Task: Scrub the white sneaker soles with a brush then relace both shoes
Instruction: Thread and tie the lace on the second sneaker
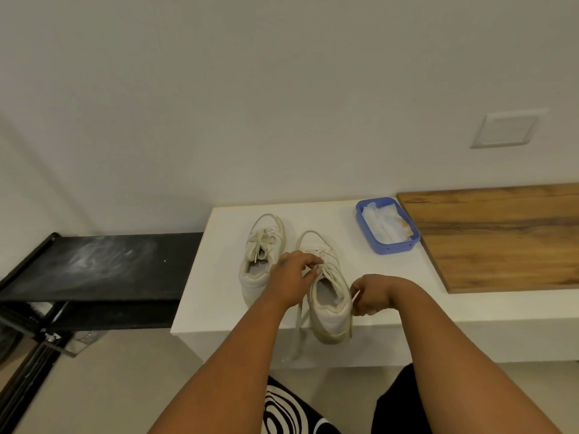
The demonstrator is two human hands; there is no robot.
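Two white sneakers stand side by side on a white bench point(219, 292), toes pointing away from me. The left sneaker point(261, 255) has its laces lying loosely over the tongue. The right sneaker point(329, 292) sits nearer, its heel at the bench's front edge. My left hand point(291, 277) pinches the lace at the right sneaker's eyelets. My right hand point(371, 296) grips a lace end beside the shoe's right side. Another lace end point(297, 333) hangs over the bench's front. No brush is visible.
A blue plastic tray point(388, 247) with white cloths stands at the back right of the bench. A wooden board point(501, 236) lies to its right. A black shoe rack point(94, 264) stands to the left. My knees are below, by the floor.
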